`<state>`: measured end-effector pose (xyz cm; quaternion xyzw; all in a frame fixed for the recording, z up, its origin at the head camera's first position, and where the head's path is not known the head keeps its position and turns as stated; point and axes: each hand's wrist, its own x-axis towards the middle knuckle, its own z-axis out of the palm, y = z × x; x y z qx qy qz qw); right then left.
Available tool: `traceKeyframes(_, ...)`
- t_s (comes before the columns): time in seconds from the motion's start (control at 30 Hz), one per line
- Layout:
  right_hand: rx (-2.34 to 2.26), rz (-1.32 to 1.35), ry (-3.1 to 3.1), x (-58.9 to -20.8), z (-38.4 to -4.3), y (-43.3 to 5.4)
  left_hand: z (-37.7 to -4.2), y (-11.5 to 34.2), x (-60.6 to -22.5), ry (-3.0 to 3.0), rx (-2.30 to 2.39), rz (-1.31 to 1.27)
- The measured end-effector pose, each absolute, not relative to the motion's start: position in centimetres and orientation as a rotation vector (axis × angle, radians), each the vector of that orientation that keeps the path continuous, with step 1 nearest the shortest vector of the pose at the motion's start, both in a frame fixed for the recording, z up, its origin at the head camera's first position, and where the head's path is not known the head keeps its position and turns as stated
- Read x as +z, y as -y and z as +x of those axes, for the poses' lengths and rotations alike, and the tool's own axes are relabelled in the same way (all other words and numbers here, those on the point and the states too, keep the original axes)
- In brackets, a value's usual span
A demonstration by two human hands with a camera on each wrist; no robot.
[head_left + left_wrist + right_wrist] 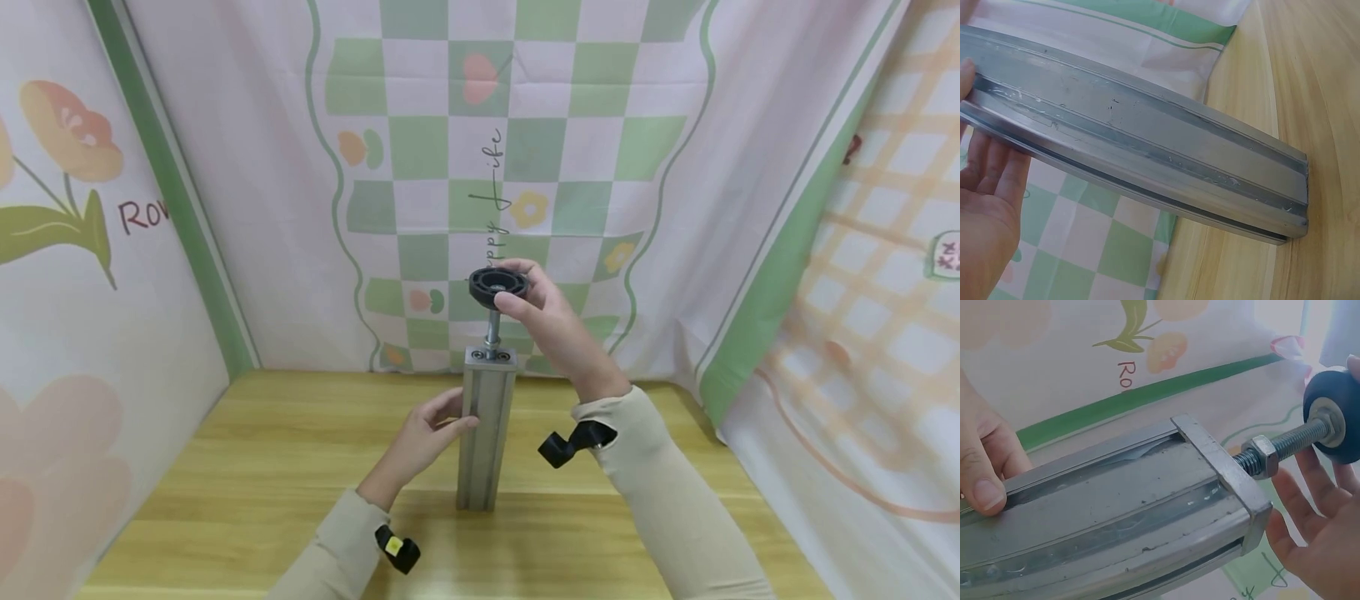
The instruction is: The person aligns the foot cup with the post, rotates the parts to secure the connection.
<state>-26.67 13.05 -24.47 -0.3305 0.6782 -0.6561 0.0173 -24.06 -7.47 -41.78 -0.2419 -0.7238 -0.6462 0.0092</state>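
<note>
A slotted aluminium profile [486, 442] stands upright on the wooden table, its lower end on the tabletop. My left hand [427, 437] grips it partway up, thumb on one face and fingers round the side. An end plate [1225, 472] caps the top, and a threaded rod [1300, 439] with a hex nut [1261, 456] rises out of it. At the rod's end sits a round black levelling foot [487, 287], its hollow underside facing up. My right hand [547, 321] holds this foot by its rim between thumb and fingers. In the right wrist view several fingers spread below the rod.
The wooden tabletop [300, 458] reaches back to a hanging cloth with green checks [420, 150]. Patterned cloth walls stand at the left [67, 333] and right [847, 400]. A black camera mount is on each wrist, over beige sleeves [675, 492].
</note>
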Motion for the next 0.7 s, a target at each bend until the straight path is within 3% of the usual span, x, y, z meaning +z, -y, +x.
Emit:
traceKeyframes(0.43, -2.101, -0.766, -2.327, -23.5, -25.1, -11.4, -24.2, 7.5, -41.8, 2.246, -2.014, -0.783)
traceKeyframes(0.7, -2.064, -0.944, -2.513, -23.9, -24.8, -11.2, -24.2, 7.5, -41.9, 2.247, -2.005, -0.783)
